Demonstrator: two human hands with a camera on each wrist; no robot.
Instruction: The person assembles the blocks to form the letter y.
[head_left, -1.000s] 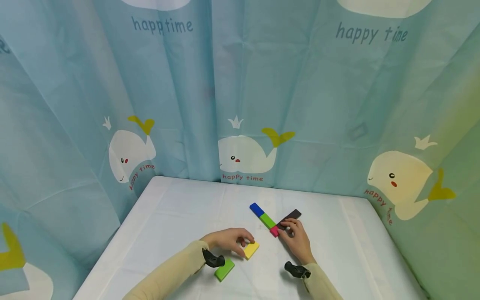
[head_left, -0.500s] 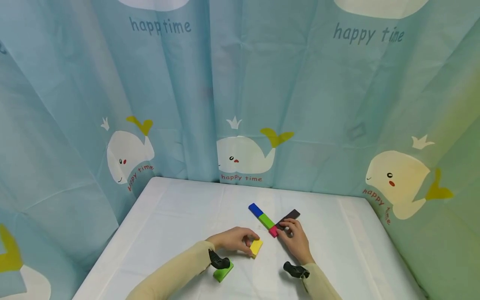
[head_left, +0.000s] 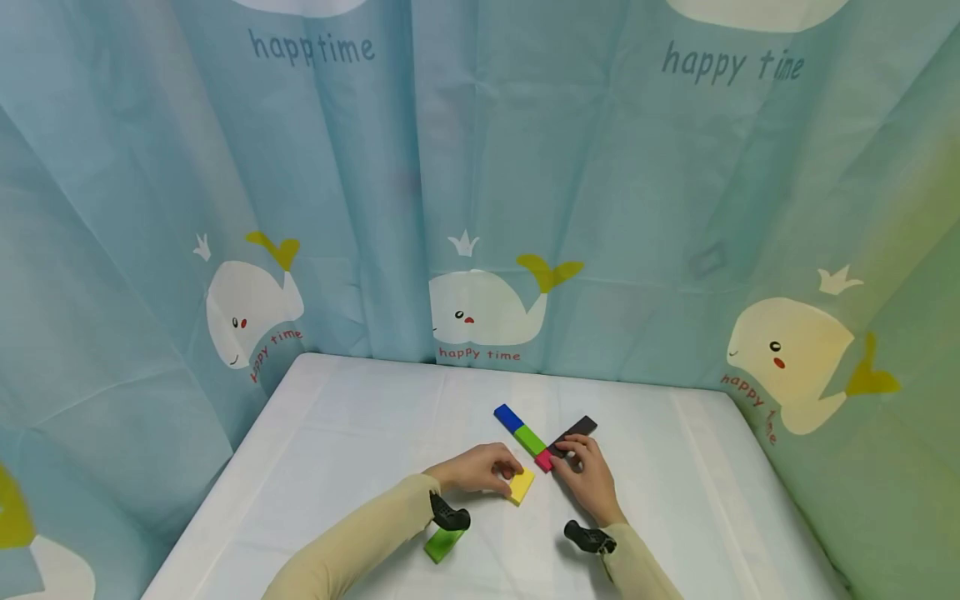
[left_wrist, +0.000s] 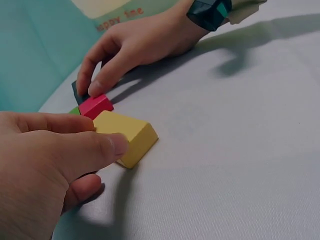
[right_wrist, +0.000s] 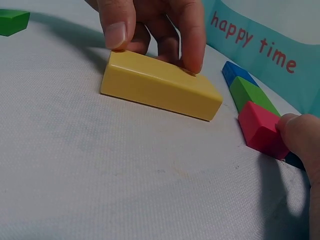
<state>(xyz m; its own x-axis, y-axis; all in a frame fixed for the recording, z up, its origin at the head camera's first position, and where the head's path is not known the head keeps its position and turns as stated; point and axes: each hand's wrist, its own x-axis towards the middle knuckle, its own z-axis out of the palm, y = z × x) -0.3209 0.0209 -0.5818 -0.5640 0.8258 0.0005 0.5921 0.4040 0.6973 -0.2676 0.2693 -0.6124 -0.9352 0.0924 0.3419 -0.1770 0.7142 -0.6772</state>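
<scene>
My left hand (head_left: 480, 468) pinches a yellow block (head_left: 522, 486) by its two ends, thumb on the near side; in the right wrist view the yellow block (right_wrist: 160, 85) lies flat, low over the white cloth. My right hand (head_left: 592, 483) is at the corner of a V of blocks, its thumb against the pink block (head_left: 543, 461) and its curled fingers at the near part of the black block (head_left: 587, 426). Beyond the pink block (right_wrist: 262, 131), a green block (head_left: 530, 442) and a blue block (head_left: 508, 417) run in line, end to end.
A loose green block (head_left: 442, 545) lies on the white table (head_left: 360, 417), partly behind the left wrist's black strap (head_left: 450, 513). Pale blue curtains (head_left: 637, 208) printed with whales stand around the table's back and sides.
The left hand has moved right and slightly away from me, bringing the yellow block closer to the pink block. My right hand stays at the corner of the V.
</scene>
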